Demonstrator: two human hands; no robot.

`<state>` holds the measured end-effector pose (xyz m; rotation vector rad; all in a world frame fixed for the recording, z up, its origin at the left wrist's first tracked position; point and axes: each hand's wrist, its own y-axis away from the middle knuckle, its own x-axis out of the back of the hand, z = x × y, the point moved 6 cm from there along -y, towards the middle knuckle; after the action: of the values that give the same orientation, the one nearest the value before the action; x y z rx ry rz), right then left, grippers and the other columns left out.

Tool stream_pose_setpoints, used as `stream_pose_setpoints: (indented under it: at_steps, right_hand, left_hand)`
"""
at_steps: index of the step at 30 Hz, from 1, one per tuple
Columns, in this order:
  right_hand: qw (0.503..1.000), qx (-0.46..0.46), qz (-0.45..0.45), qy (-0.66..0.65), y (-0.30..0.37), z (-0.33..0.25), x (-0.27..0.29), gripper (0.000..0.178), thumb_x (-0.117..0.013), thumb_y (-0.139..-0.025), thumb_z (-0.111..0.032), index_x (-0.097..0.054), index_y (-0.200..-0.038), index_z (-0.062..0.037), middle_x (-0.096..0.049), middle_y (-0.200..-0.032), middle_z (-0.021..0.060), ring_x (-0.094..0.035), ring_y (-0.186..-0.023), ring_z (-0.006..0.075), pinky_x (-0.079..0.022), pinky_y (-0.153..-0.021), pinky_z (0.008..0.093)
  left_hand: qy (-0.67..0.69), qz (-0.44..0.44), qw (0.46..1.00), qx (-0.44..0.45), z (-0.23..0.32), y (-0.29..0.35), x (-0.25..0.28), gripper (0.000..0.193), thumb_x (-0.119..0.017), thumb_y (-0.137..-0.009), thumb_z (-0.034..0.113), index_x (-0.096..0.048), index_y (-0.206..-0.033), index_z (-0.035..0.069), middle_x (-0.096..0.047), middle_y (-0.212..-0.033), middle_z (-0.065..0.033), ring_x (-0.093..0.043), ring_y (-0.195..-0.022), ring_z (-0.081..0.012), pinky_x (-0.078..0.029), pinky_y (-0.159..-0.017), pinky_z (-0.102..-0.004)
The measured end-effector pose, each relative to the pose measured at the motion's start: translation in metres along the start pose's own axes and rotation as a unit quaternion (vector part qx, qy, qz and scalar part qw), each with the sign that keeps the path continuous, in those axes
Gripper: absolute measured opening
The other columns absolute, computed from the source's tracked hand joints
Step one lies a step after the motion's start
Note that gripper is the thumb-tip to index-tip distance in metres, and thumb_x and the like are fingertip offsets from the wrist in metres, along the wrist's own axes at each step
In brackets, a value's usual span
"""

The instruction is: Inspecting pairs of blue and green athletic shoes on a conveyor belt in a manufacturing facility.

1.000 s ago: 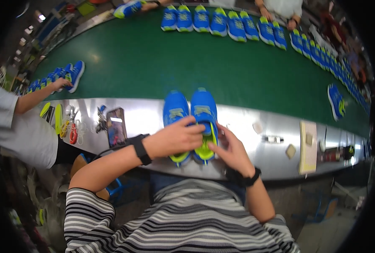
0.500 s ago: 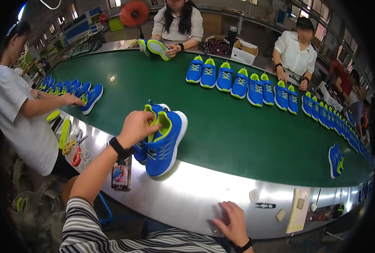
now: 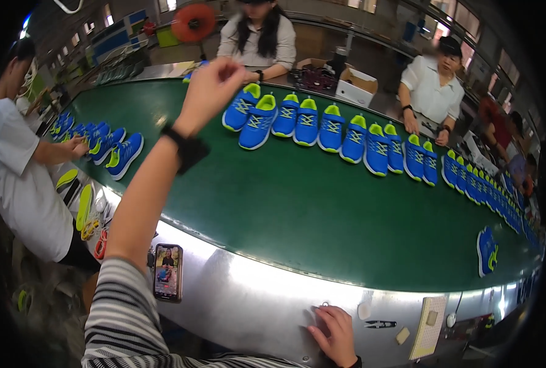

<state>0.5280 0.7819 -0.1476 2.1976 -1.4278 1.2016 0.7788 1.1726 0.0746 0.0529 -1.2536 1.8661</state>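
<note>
My left hand (image 3: 210, 92) is stretched out over the far side of the green belt, fingers curled in and nothing seen in them. Just to its right stand a blue shoe (image 3: 237, 113) with a lime lining and a matching shoe (image 3: 258, 129), side by side at the left end of a row of similar shoes (image 3: 331, 132). Low in the view, my right hand (image 3: 335, 334) lies with its fingers spread at the metal ledge (image 3: 248, 319), empty. Near my left forearm, a lit phone (image 3: 168, 273) rests on that ledge.
Small snips (image 3: 381, 324) and a pale ruled strip (image 3: 428, 328) lie on the ledge at right. A lone blue shoe (image 3: 487, 251) sits on the belt (image 3: 273, 208). Co-workers stand at left and across; more shoes (image 3: 126, 156) are beside the left person.
My left hand has carried the pair of blue shoes from the near edge to the left end of the far row and let go. My right hand stays near the ledge.
</note>
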Motion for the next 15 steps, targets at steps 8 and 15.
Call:
stream_pose_setpoints:
  at_steps: [8, 15]
  right_hand:
    - [0.983, 0.049, -0.005, -0.177, -0.052, -0.018, -0.031, 0.037, -0.069, -0.086, -0.025, -0.062, -0.118, -0.0094, -0.062, -0.114, 0.0084, -0.056, -0.109, 0.0272, -0.043, -0.092, 0.0369]
    - [0.797, -0.099, 0.101, -0.588, -0.123, 0.028, -0.086, 0.029, -0.057, -0.096, -0.018, -0.058, -0.121, -0.0028, -0.064, -0.110, 0.0069, -0.060, -0.102, 0.0116, -0.049, -0.087, 0.0263]
  left_hand:
    - [0.360, -0.213, 0.861, 0.290, 0.062, 0.294, -0.060, 0.014, -0.063, -0.092, 0.012, -0.065, -0.099, 0.000, -0.068, -0.087, -0.0067, -0.064, -0.079, -0.0118, -0.051, -0.072, -0.0246]
    - [0.471, -0.085, 0.771, 0.421, 0.034, 0.336, -0.148, 0.018, -0.056, -0.097, 0.021, -0.061, -0.098, 0.003, -0.065, -0.082, -0.0015, -0.057, -0.070, -0.0058, -0.043, -0.063, -0.0192]
